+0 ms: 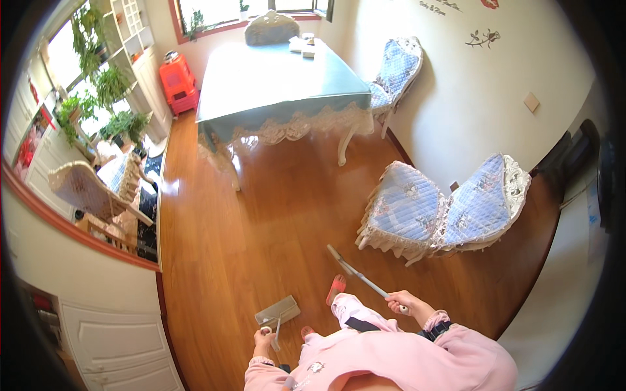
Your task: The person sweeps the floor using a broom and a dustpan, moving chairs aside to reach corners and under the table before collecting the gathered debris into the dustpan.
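brown wooden floor (222,260) ahead of you; pale wall (469,98) on the right; cloth-covered table (280,85) at the far side; blue quilted chair (417,202) nearer, to the right. your pink top (391,355) fills the lower edge.

broom (375,285): in front of you, short of the chair, to the right of the dustpan and apart from it. long axis slants forward and leftward from your right hand; thin bar-like head (340,260) at the far end, low by the floor, contact unclear.

dustpan (278,311), grey: ahead of your left hand, long side slanting, right end farther from you. mouth direction: cannot tell.

your right hand (399,302): fingers wrapped round the broom's pole, close to its near end.

your left hand (263,340): fingers curled on the pale end of the dustpan's handle (278,332), partly hidden.

dark script (442,5) high on the wall and a small print (316,368) on your top: both too small to read.
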{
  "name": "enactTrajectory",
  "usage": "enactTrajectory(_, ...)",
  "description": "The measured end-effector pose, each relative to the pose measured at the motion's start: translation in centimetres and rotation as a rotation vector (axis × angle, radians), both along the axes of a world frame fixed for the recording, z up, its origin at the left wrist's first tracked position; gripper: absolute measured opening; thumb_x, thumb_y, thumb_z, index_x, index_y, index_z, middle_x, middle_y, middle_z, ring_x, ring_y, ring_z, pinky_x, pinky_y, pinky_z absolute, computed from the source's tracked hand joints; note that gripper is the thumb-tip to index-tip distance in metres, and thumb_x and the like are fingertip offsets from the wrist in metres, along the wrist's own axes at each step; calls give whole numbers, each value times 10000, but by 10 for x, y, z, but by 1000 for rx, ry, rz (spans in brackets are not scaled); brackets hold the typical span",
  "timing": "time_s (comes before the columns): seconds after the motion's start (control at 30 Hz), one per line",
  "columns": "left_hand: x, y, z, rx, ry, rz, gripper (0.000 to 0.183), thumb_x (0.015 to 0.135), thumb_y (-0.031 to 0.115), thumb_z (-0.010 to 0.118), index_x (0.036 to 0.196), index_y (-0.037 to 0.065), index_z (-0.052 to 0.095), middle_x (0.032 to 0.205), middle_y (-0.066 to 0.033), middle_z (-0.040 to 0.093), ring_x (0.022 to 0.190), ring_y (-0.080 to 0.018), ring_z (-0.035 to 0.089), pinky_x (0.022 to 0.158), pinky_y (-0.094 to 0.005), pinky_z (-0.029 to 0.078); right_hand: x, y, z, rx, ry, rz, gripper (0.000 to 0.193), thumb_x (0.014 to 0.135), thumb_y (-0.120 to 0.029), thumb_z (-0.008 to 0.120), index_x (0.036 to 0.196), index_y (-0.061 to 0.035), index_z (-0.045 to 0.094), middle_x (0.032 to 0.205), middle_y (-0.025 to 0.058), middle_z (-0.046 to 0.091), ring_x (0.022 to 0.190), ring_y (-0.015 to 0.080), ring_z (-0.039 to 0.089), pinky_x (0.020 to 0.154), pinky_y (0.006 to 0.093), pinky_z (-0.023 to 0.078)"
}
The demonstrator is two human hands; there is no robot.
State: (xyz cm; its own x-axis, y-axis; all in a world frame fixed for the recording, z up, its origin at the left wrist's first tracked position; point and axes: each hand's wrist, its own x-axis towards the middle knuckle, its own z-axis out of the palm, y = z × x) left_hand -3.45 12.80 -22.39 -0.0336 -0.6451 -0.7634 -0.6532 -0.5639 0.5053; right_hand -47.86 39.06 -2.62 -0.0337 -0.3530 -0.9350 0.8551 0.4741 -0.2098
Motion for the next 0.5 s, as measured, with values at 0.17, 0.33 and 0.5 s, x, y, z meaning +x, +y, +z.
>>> enactTrajectory(0.17,-8,-16,3,-45,-43,17,912,554,25,851,1353,31,410,1196,-126,579,1077,-241,574,924,-361,479,-75,-50,-16,-49,-130,-111,161,961,-95,483,820,-102,405,599,-51,415,444,1,392,372,129,330)
enactTrajectory(0.33,-44,-59,23,-249,-271,146,961,616,88,790,1445,55,304,1331,-206,503,1206,-309,518,1032,-376,422,-153,-93,-27,-210,-270,-271,207,942,-63,469,746,-60,400,610,-9,454,459,37,463,402,167,416)
enactTrajectory(0.5,-143,-148,67,-487,-89,-84,847,700,100,721,1438,20,313,1310,-208,509,1196,-318,520,984,-384,445,-227,-170,-46,-373,-381,-507,167,937,-82,479,790,-25,424,628,14,484,503,70,515,445,185,485)
